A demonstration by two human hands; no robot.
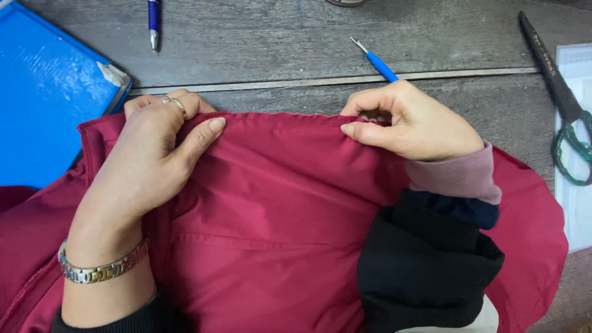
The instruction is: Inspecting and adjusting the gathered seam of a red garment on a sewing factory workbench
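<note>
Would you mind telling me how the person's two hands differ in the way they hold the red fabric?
The left hand lies flat along the red fabric, thumb stretched out at the edge, while the right hand is curled, pinching the edge. The left hand shows a ring and a metal watch on a bare wrist; the right hand's wrist is covered by layered sleeves. Both have their grip on the same top edge.

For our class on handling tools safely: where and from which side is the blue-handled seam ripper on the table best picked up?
Take the seam ripper by its blue handle, coming from the near side beside the right hand. Its forked metal tip points away up-left, so the handle end lies nearest and a grip there stays clear of the point.
</note>
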